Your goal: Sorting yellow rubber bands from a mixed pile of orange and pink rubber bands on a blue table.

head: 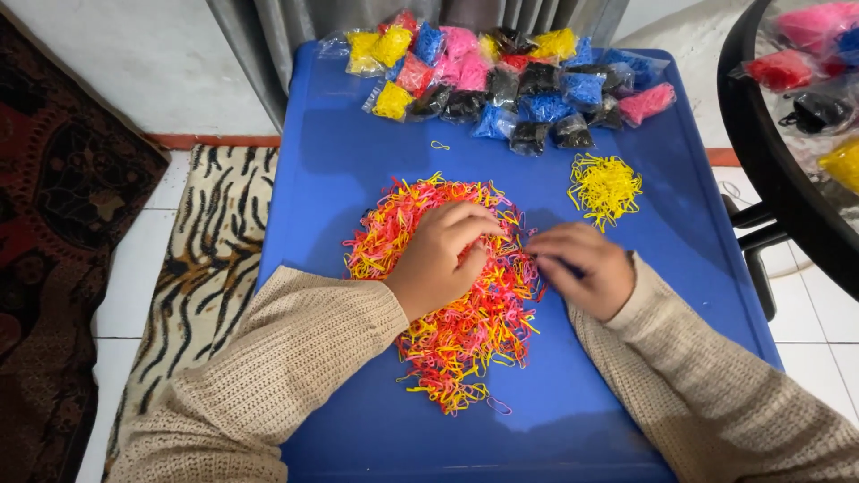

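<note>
Left hand (443, 259): resting flat-ish on top of the big mixed pile of tiny rubber bands (447, 309), fingers curled down into the red, pink, yellow and orange loops near the middle of the frame. Hard to tell if any bands are pinched under those fingers. Right hand (582, 268): just to the right of the pile's edge, fingertips pressed close together and pointing left, touching the bands there. Too small to see if a band sits between them.

Both arms in knitted beige sleeves (295, 376), coming up from the bottom of the frame.

All of it on a blue plastic table (358, 161). Up and to the right of the hands, a small heap of only yellow bands (606, 186), well apart from the big pile. Along the top edge, a row of little clear bags of bands (501, 76) in yellow, blue, pink, red and black.

At the left, a tiger-striped mat (210, 259) on white floor tiles. At the far right, the rim of a round black table (769, 170) with more bags on it.
</note>
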